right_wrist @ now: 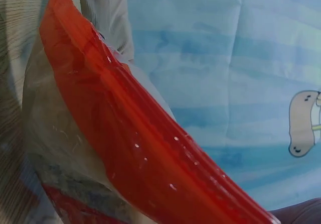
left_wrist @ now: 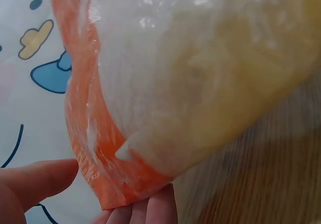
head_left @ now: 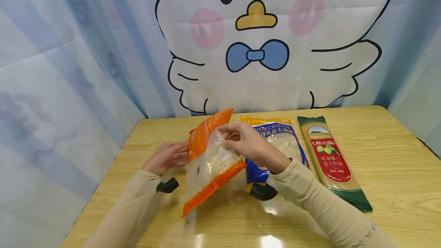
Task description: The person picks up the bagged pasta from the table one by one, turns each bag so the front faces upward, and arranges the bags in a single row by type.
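A clear plastic pasta bag (head_left: 215,160) with orange ends and pale yellow contents is tilted up over the table. My right hand (head_left: 246,142) pinches its clear film near the upper right side. Beside the upper left edge is my left hand (head_left: 167,157), fingers extended. In the left wrist view, those fingers (left_wrist: 161,206) lie under the orange corner, and the thumb points at its edge. The right wrist view is largely filled by one orange end of the bag (right_wrist: 120,128); the right hand itself is out of sight there.
Behind the right hand lies a blue and yellow orecchiette bag (head_left: 291,144), partly covered. Farther right is a long spaghetti pack (head_left: 332,160) with a red label and green ends. The wooden table (head_left: 389,156) meets a printed curtain (head_left: 255,87) at the back.
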A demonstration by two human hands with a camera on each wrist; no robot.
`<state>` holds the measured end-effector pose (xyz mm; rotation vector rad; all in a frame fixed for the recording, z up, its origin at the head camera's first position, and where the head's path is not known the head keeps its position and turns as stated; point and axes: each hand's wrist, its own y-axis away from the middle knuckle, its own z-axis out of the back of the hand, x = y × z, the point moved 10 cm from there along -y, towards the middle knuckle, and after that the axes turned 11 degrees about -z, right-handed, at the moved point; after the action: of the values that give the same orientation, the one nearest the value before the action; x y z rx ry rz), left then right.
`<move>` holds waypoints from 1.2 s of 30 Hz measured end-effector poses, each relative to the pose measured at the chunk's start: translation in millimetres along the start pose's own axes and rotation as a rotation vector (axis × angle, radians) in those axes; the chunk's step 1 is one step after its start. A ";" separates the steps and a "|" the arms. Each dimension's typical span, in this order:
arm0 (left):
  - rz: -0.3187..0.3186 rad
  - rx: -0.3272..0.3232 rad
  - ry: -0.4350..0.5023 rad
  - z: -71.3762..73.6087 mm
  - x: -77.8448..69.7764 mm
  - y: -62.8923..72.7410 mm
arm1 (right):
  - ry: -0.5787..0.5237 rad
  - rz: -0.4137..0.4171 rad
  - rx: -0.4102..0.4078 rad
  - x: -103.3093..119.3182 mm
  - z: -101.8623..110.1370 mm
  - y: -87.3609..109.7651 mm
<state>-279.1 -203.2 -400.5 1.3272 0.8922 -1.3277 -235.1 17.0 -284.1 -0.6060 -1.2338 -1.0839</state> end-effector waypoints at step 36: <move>-0.064 0.125 -0.503 -77.5 -149.6 -14.2 | 0.243 0.149 0.037 36.0 -9.1 20.1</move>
<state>-292.8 -102.7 -265.2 0.9894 0.5134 -1.6891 -214.5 5.8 -249.0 -0.5129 -0.9810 -0.9763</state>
